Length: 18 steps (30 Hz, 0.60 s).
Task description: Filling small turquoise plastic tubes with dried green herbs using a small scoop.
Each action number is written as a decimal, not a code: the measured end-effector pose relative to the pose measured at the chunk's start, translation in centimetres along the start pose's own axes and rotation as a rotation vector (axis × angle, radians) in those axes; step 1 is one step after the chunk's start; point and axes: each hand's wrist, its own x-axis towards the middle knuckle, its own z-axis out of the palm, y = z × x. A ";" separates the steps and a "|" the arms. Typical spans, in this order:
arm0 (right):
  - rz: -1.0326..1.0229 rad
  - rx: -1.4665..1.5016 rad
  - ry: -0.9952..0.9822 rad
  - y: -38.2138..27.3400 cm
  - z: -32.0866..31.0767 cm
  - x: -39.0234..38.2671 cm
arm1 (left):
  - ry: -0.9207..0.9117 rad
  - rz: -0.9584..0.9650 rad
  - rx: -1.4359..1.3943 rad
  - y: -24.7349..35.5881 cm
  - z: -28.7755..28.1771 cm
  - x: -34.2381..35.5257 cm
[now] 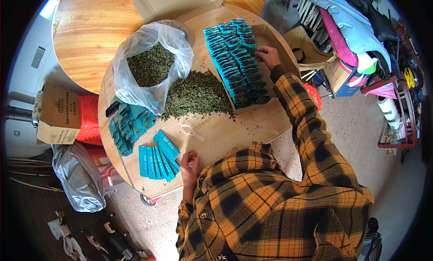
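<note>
My right hand (269, 57) reaches to the right side of several tight rows of teal packets (234, 62), which stand on edge in an open carton. Its fingers pinch at the edge of a packet in the right row. My left hand (190, 165) rests at the table's near edge, fingers curled in, with nothing visible in them. Just left of it lie a fan of flat teal packets (153, 162) and one more packet (166, 145) across their top. A small clear plastic scoop (192, 132) lies beyond the left hand.
Dried leaves (198, 96) are heaped mid-table beside a clear plastic bag (124, 87) of them. A loose pile of teal packets (130, 128) lies at the left. A cardboard box (58, 112) stands beyond the table's left edge; folded clothes (349, 24) are stacked at the right.
</note>
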 end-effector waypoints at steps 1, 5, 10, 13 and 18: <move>-0.002 0.015 -0.010 0.0 0.1 0.0 | 0.001 -0.009 -0.014 0.0 0.0 0.0; -0.013 -0.018 0.001 0.2 -0.1 0.1 | -0.001 -0.002 -0.006 0.0 0.0 0.0; -0.034 -0.003 -0.012 0.1 -0.2 0.1 | -0.005 -0.004 0.000 -0.1 -0.1 -0.1; -0.032 0.036 -0.054 0.0 -0.5 0.1 | -0.003 -0.003 -0.022 -0.2 0.0 0.0; -0.025 0.044 -0.083 0.2 -1.0 0.2 | -0.003 0.006 -0.006 0.0 0.0 0.0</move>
